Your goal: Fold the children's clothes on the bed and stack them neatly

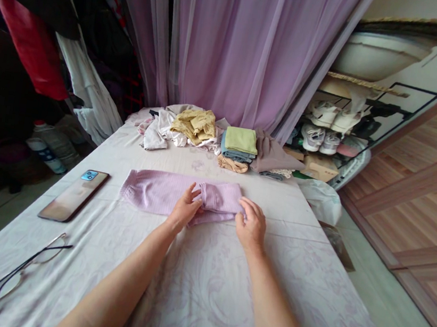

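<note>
A lilac ribbed garment (150, 189) lies flat across the middle of the bed, its right end folded over. My left hand (185, 206) rests on the fold near the garment's centre, fingers together and pinching the cloth. My right hand (251, 224) presses on the garment's right edge, its fingers curled down onto the fabric.
A phone (74, 194) and a pair of glasses (14, 276) lie on the pale patterned sheet (202, 290) at left. At the far end sit a yellow crumpled garment (195, 123), white clothes, and a folded stack topped with green (241, 140). Shoes on a rack (328, 127) stand at right, and lilac curtains hang behind.
</note>
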The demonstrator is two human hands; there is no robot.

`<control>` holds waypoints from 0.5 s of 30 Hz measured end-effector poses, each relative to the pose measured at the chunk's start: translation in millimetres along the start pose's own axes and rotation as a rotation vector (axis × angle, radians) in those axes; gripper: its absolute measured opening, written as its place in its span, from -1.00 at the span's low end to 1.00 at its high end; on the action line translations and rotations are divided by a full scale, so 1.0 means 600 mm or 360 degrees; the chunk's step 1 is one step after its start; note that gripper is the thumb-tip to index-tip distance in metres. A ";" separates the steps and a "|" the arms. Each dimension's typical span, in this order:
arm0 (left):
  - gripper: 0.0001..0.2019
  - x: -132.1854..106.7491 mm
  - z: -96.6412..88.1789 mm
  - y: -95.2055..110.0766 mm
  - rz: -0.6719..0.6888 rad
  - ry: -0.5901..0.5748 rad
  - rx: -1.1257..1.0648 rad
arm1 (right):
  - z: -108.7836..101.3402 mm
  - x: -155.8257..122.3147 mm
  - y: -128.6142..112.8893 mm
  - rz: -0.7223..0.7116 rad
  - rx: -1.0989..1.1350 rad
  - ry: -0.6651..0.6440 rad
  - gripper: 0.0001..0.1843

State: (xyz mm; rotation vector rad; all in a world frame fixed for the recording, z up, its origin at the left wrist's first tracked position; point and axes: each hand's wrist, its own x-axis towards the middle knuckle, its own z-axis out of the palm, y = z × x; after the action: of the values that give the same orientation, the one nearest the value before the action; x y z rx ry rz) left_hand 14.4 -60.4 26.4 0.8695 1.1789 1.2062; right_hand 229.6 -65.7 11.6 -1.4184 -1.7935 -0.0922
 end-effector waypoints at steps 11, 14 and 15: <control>-0.30 -0.005 -0.012 -0.002 -0.0095 -0.0036 -0.0166 | 0.041 0.015 -0.074 -0.0227 0.0058 -0.0423 -0.63; -0.34 -0.008 -0.013 0.002 -0.0113 -0.0052 -0.0193 | 0.045 0.013 -0.080 -0.0235 0.0047 -0.0445 -0.66; -0.34 -0.008 -0.013 0.004 -0.0125 -0.0051 -0.0194 | 0.047 0.014 -0.081 -0.0231 0.0069 -0.0427 -0.70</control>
State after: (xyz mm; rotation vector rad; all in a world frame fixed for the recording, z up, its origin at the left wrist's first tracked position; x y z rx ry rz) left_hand 6.6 -65.7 28.0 0.7423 1.0923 1.1835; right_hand 173.4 -62.3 18.8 -1.3171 -2.1043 0.0648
